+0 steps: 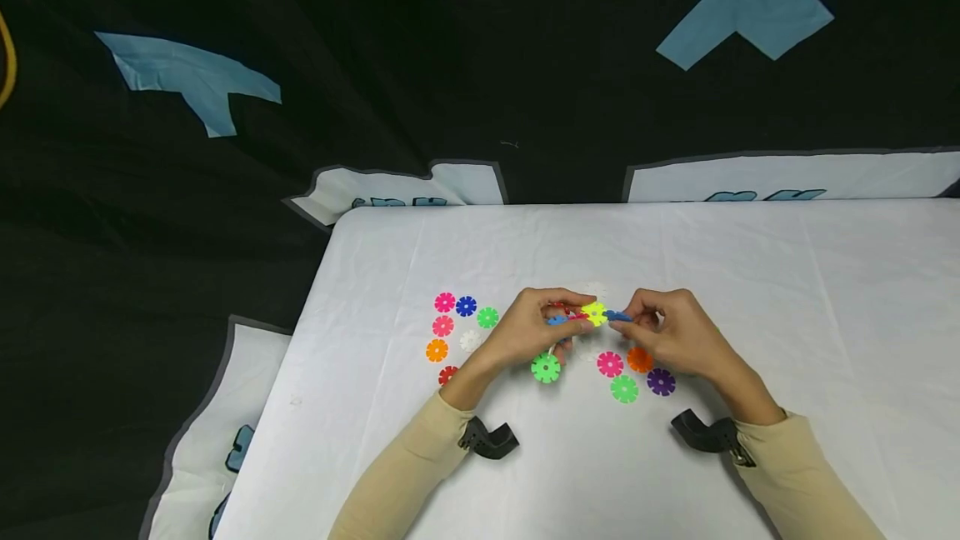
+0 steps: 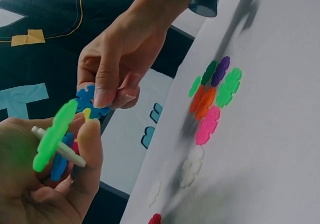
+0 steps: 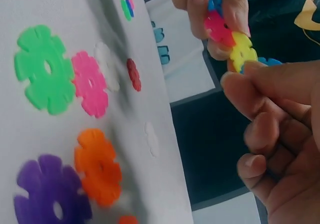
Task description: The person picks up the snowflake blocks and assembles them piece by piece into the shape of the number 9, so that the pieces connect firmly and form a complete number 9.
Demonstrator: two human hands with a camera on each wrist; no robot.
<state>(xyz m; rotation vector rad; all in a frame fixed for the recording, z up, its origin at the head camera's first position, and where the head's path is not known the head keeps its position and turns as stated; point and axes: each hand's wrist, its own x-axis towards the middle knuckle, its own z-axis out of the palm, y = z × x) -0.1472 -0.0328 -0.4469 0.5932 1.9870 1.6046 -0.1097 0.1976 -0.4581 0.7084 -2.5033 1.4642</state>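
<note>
Over the white table, my left hand (image 1: 521, 330) holds a joined chain of notched plastic snowflake discs. Its parts include a green disc (image 2: 54, 136), a white piece (image 2: 75, 156) beside it, a blue disc (image 2: 59, 160), a pink disc (image 3: 218, 28) and a yellow disc (image 1: 599, 315). Thumb and fingers of my right hand (image 1: 678, 333) pinch another blue disc (image 2: 86, 98), which meets the yellow disc's edge. Fingertips partly cover that joint, so I cannot tell how deeply the two are slotted. Part of the chain is hidden behind the left fingers.
Loose pink (image 1: 610, 357), orange (image 1: 640, 352), light green (image 1: 624, 390) and purple (image 1: 661, 375) discs lie near my right hand. Left of my left hand are several more, including a dark blue disc (image 1: 466, 299). White discs blend into the white tablecloth (image 1: 840, 315).
</note>
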